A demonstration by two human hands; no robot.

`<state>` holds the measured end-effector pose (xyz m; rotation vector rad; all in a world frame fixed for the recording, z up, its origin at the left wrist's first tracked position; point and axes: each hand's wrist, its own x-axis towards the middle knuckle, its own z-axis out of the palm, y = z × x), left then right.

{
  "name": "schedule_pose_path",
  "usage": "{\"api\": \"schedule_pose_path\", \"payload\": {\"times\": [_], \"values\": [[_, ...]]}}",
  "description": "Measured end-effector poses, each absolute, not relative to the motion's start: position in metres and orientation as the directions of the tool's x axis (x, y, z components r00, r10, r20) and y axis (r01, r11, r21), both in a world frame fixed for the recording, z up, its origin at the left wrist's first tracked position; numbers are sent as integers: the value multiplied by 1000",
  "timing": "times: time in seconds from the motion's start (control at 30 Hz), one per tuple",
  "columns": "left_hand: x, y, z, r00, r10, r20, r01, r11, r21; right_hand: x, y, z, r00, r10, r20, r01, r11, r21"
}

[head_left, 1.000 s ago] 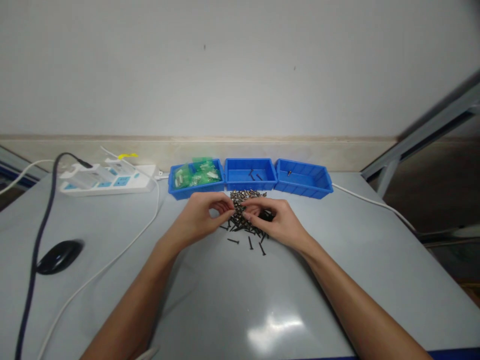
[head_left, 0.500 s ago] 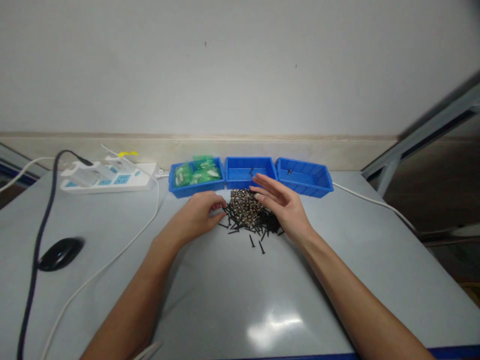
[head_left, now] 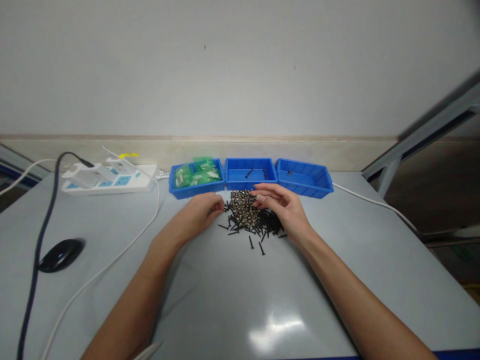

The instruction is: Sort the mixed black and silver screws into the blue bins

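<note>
A heap of small screws point(head_left: 245, 209), some black and some brassy or silvery, lies on the table between my hands. My left hand point(head_left: 207, 207) is at the heap's left edge, thumb and fingers pinched together beside several black screws; what is between the fingertips is too small to make out. Over the heap's right side hovers my right hand point(head_left: 282, 202), fingers stretched and thumb apart, with nothing visible in it. Behind the heap, the middle blue bin point(head_left: 234, 179) contains dark screws point(head_left: 249, 173). One screw point(head_left: 290, 172) lies in the right blue bin point(head_left: 313, 187).
The left blue bin point(head_left: 187, 190) holds green-tinted plastic packets point(head_left: 204, 172). Farther left are a white power strip point(head_left: 116, 187) with plugs, a black computer mouse point(head_left: 62, 255) and trailing cables point(head_left: 108, 265). A wall point(head_left: 240, 90) stands behind the bins.
My right hand has come down from the middle bin's front edge toward the heap. A dark screw in that bin now lies at a different angle, and another shows. My left hand's fingers have closed more.
</note>
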<state>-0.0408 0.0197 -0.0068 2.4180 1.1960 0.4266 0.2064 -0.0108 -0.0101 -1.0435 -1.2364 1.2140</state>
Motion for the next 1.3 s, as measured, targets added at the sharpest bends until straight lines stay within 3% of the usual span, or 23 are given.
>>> {"api": "schedule_pose_path", "payload": {"times": [0.33,0.53,0.7,0.83,1.0,1.3], "values": [[-43,18,-2,571,815,95,714,-551,433,207,-11,-9,-49,994,94,-83,90,-993],[-30,9,12,564,782,267,525,-589,614,199,-17,-10,-152,980,132,73,144,-987],[-20,1,19,512,775,370,416,-601,683,193,-23,-9,-317,948,-7,-39,-20,-999],[-24,6,12,560,749,355,472,-640,606,192,-19,-7,-242,969,-49,-78,-70,-995],[-34,19,-8,624,711,322,595,-701,393,189,-9,-4,-88,992,91,-184,74,-980],[-34,19,-12,586,764,271,625,-639,448,197,-15,-11,-98,992,83,-162,67,-985]]}}
